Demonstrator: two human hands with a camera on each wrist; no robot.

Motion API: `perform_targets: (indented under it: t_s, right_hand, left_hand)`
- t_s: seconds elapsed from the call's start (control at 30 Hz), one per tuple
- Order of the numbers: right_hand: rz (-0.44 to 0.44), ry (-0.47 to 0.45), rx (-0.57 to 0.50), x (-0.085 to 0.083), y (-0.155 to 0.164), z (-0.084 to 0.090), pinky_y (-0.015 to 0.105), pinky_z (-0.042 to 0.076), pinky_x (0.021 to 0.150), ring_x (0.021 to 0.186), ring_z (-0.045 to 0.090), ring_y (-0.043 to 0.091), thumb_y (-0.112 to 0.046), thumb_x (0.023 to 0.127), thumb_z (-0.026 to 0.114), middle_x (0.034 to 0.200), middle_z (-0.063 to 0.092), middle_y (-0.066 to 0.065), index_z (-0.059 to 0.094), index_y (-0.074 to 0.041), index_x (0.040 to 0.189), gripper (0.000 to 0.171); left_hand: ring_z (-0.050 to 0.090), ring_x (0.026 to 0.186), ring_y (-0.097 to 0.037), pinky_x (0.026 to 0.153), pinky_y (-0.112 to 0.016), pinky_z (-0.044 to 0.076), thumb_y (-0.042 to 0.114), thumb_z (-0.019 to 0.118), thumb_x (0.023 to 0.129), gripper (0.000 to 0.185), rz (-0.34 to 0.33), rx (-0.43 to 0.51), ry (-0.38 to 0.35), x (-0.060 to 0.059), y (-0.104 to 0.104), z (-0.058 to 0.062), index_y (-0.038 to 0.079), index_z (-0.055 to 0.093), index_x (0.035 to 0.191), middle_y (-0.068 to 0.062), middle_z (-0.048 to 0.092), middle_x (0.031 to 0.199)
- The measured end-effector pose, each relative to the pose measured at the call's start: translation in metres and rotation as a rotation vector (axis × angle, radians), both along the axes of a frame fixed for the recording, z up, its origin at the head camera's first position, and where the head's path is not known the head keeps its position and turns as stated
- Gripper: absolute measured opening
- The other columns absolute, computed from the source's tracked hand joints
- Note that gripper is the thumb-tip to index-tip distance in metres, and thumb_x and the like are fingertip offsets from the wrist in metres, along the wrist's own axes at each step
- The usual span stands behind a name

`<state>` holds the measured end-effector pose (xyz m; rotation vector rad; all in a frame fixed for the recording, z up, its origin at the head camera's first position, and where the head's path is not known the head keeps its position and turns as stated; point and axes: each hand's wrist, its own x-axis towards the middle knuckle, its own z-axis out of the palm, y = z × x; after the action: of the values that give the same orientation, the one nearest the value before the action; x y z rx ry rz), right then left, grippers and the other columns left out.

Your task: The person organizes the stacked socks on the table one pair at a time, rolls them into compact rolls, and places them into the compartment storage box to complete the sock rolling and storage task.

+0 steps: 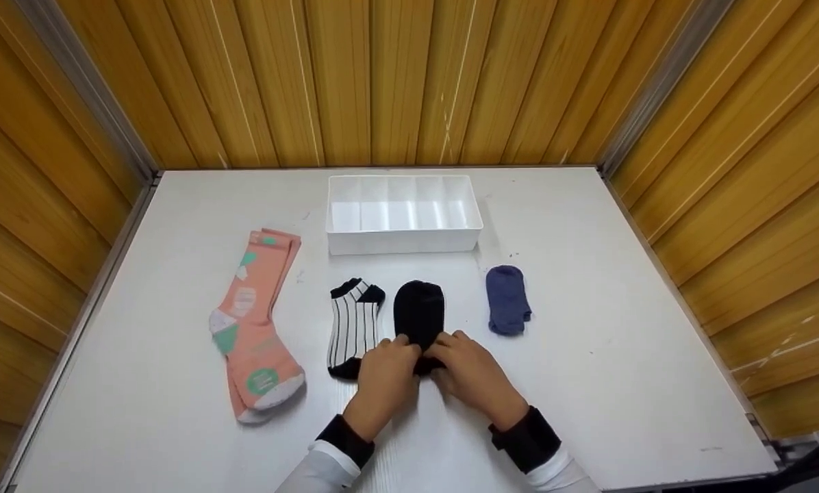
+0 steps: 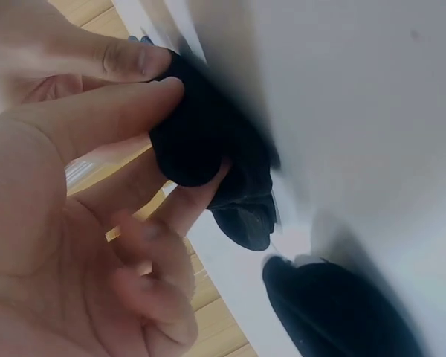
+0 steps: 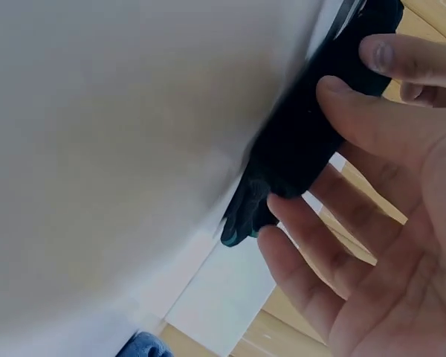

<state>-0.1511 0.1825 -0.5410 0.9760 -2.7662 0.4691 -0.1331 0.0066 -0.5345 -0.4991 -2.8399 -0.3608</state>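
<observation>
A black sock lies flat in the middle of the white table, toe pointing away from me. Both hands meet at its near end. My left hand pinches the cloth between thumb and fingers, and the left wrist view shows the bunched black sock in the left hand. My right hand grips the same end from the right. Its fingers curl round the black sock in the right wrist view, where the right hand fills the right side.
A white divided box stands behind the socks. Long pink patterned socks lie at the left, a black-and-white striped sock beside my left hand, a blue sock to the right. Wooden walls enclose the table.
</observation>
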Motion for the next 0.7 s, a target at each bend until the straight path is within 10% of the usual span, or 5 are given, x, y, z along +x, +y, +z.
perform_targets:
  t_s: [0.2,0.7]
  right_hand:
    - [0.007,-0.070,-0.006,-0.0008,0.0010,0.0024,0.036,0.054,0.081,0.091,0.062,0.020,-0.010,0.086,0.076,0.108,0.070,-0.001,0.075,-0.016,0.113,0.027]
    - [-0.009,0.001,0.018,-0.0016,0.0014,0.0016,0.035,0.052,0.081,0.092,0.058,0.019,-0.013,0.080,0.084,0.104,0.064,-0.001,0.068,-0.017,0.108,0.032]
  left_hand:
    - [0.061,0.076,-0.025,0.056,-0.038,0.052,0.006,0.082,0.073,0.022,-0.011,-0.012,0.085,-0.0012,-0.0021,-0.0019,0.015,0.073,0.091,-0.002,0.062,0.091]
    - [0.065,0.069,-0.024,0.060,-0.040,0.053,0.014,0.080,0.074,0.010,-0.049,0.013,-0.006,-0.0045,-0.0068,0.0001,0.014,0.077,0.083,-0.001,0.067,0.081]
